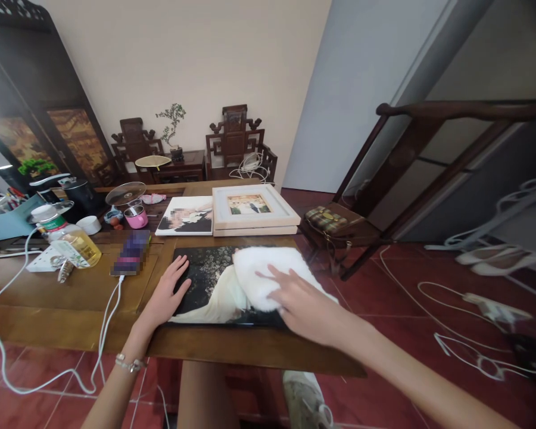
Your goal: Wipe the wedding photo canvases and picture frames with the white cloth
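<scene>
A glossy dark photo panel [205, 280] lies flat near the front edge of the wooden table [71, 298]. My left hand [165, 295] rests on the panel's left edge, fingers stretched out flat. My right hand [301, 301] presses a fluffy white cloth [261, 271] onto the panel's right half, fingers spread over the cloth. The cloth hides the panel's upper right corner.
Behind the panel lie a white framed photo [250, 208] on a stack and an unframed print [185, 217]. To the left are a phone [131, 253] on a white cable, an oil bottle [69, 238], a pink cup [136, 217] and clutter. A wooden chair [429, 155] with a bag stands right.
</scene>
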A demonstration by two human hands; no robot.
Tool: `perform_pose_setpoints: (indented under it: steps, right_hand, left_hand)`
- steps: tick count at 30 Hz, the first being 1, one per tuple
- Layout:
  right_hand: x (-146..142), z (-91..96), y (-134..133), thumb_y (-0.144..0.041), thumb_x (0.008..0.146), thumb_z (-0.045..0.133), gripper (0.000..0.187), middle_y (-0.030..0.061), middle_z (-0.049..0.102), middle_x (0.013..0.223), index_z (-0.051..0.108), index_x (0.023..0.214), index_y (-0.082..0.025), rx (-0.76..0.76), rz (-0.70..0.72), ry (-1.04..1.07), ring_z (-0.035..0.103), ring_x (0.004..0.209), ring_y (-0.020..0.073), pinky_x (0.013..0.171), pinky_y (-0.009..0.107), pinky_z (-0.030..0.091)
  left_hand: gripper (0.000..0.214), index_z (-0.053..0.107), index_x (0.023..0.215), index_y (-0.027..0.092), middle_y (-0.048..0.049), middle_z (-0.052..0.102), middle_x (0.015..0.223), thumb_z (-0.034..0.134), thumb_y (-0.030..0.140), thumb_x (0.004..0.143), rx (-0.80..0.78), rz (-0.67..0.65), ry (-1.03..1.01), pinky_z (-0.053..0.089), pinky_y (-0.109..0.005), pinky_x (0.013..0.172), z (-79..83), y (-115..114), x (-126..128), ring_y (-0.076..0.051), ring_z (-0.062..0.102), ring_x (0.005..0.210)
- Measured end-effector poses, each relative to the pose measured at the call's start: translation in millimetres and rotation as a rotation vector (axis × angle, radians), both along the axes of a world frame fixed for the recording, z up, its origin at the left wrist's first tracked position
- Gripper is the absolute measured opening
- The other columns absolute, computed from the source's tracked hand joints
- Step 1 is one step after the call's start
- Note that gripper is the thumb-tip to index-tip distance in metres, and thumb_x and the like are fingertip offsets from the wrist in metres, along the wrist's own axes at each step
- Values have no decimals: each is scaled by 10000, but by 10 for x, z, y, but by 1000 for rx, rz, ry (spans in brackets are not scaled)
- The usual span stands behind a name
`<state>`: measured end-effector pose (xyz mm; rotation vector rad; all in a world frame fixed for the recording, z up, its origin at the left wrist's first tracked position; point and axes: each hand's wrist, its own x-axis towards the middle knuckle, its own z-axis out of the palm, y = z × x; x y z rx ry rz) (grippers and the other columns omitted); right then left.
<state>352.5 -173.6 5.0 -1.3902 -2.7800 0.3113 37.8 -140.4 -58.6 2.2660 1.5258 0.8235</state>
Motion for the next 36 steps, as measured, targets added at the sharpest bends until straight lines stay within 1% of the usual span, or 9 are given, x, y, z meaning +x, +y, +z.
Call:
perform_pose_setpoints:
  steps: [5,9,13,16,21,24,27,33,36]
  right_hand:
    - [48,-39,-655,22,613,437,445,57,339,1492,749,855,-183,-130,103,-42,196,1387,389,1080,657,221]
    - [49,-74,-742,7,574,452,446,24,317,1499,752,825,-208,-144,97,-8,178,1392,388,1088,658,199]
    - [-8,-32,-457,-5,615,454,481,67,352,1490,738,961,-183,-151,50,18,187,1400,359,1099,627,210]
    - [-71,-4,-76,-14,695,428,468,93,375,1483,702,1047,-155,-52,26,60,203,1404,331,1097,588,253]
    - [-177,-53,549,-35,734,435,405,148,440,1435,678,1049,-113,124,8,46,333,1343,359,1048,592,307]
    - [-196,-105,623,-31,738,431,410,142,418,1452,677,1055,-116,141,-8,55,299,1359,366,1048,619,283]
    - [-161,-166,371,-32,714,447,428,122,377,1480,693,1049,-133,119,-5,46,229,1387,374,1067,643,235]
    - [-50,-316,-566,-36,587,494,338,99,185,1553,748,790,-128,30,59,1,7,1407,416,1102,661,33]
    - [-34,-364,-810,-45,565,491,380,81,130,1562,748,834,-125,26,86,9,-57,1401,413,1098,665,-9]
  left_hand:
    - [452,436,1372,204,-96,376,1497,413,352,946,9,-5,-3,236,-492,1152,-7,0,0,-228,286,1410]
    - [450,439,1370,204,-99,378,1495,411,355,946,16,-13,1,241,-497,1151,-9,5,2,-231,286,1410]
    - [462,434,1374,189,-109,367,1500,408,362,946,7,-15,13,234,-493,1154,5,2,6,-232,279,1413]
    - [460,433,1376,204,-99,365,1502,406,368,947,5,-14,12,232,-494,1154,10,-4,5,-233,277,1413]
    - [475,428,1379,180,-109,363,1501,402,374,947,7,-10,10,226,-468,1160,-8,-3,-6,-225,270,1416]
    - [464,437,1372,190,-103,372,1497,408,369,945,8,-8,4,228,-467,1159,-10,-1,-6,-222,279,1413]
    - [455,435,1373,205,-93,379,1495,410,358,946,0,-4,3,230,-476,1157,-5,-2,0,-219,280,1413]
    - [460,440,1372,199,-99,382,1493,410,366,944,13,-6,-8,231,-477,1157,-23,2,2,-223,281,1412]
    - [459,449,1367,205,-100,381,1494,415,372,941,29,-10,-16,240,-481,1152,-28,3,2,-233,289,1408]
